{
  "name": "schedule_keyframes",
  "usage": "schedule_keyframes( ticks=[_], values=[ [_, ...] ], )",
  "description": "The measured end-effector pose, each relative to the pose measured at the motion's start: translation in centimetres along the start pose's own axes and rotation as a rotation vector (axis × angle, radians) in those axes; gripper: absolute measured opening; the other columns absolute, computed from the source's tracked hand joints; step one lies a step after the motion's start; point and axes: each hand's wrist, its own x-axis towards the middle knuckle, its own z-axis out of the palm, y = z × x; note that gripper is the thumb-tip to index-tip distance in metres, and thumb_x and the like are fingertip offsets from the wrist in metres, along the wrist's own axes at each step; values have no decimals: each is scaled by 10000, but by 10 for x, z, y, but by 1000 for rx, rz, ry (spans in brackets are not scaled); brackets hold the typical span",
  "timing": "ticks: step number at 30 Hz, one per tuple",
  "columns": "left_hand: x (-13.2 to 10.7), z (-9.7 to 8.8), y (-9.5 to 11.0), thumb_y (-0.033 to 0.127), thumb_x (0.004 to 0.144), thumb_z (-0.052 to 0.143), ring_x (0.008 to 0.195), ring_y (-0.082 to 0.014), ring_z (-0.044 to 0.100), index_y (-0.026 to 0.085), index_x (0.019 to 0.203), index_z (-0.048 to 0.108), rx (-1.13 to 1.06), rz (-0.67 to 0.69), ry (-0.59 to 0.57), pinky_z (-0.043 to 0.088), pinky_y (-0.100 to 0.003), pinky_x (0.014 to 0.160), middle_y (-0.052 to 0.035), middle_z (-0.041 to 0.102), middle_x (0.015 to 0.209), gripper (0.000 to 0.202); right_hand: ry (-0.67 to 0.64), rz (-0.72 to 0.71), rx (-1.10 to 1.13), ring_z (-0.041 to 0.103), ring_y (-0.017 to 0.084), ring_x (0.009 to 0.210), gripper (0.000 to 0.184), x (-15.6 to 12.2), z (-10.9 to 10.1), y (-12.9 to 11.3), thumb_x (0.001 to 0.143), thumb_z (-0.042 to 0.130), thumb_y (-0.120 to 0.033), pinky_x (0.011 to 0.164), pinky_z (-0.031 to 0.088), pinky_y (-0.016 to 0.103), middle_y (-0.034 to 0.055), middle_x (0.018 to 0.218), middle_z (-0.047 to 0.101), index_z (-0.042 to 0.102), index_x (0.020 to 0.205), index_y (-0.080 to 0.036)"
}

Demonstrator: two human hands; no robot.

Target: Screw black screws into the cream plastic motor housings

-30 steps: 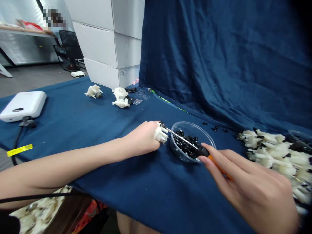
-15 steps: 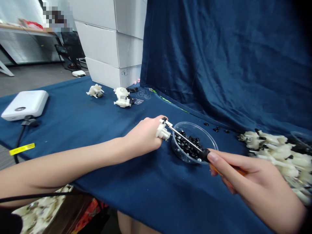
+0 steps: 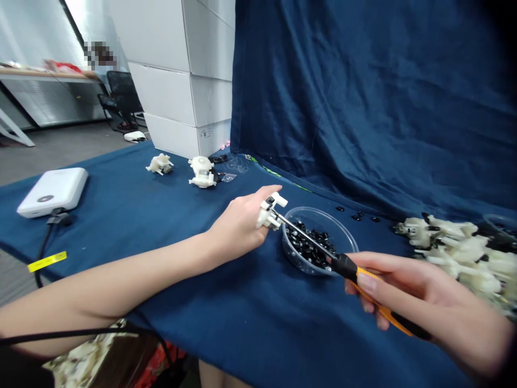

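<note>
My left hand grips a small white plastic assembly in its fingers. A screwdriver with an orange-and-black handle lies in my right hand, and its steel shaft reaches across the bowl so the tip meets the white assembly. Beneath the shaft stands a clear round bowl holding many small black parts. My right hand is just beyond the bowl's right edge, and my left fingers are just to its left.
Several white assemblies are heaped at the right, by a second clear bowl. Two more white assemblies stand farther back on the blue-covered table. A white power bank lies left. Navy cloth hangs behind, beside stacked white boxes.
My right hand has turned and slid right, showing more of the screwdriver's handle. The white assembly sits slightly higher in my left hand, and the view has shifted a little.
</note>
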Motion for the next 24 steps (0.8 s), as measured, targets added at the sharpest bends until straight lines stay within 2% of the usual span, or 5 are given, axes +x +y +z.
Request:
schedule_keyframes(
  ticks=[8,12,17,21,24],
  values=[
    [-12,16,-5,47,885,590,1199,-256,766,112,1570,503,-83,44,63,608,-389,1103,-158,715,1446,694,-121,108,-72,461,79,403,691,-1,6,10,971,553,-833,431,394,177,-26,473,479,742,812,-188],
    [-14,20,-8,74,897,594,1200,-269,770,119,1553,523,-111,4,22,607,-406,1104,-150,718,1447,661,60,-152,-321,639,131,486,501,-2,9,19,1060,565,-645,458,525,206,14,653,702,806,952,-219],
    [-13,20,-6,20,823,586,1183,-280,775,122,1550,537,-121,-45,-58,611,-412,1073,-115,773,1353,736,379,-717,-687,838,173,949,242,-3,14,27,1048,695,-333,806,658,184,2,1139,847,794,1261,-280],
    [-10,16,0,16,818,584,1086,-252,792,127,1473,600,-161,-39,3,620,-364,979,-99,791,1274,664,515,-825,-794,826,148,905,250,-5,27,27,1063,680,-248,792,630,187,51,1130,832,735,1302,-196],
    [-7,11,4,15,817,596,1015,-220,789,117,1459,607,-195,-3,41,616,-332,932,-101,791,1266,650,584,-857,-959,787,126,724,308,-9,35,24,1093,641,-262,592,544,227,45,1038,823,686,1387,-179]
  ],
)
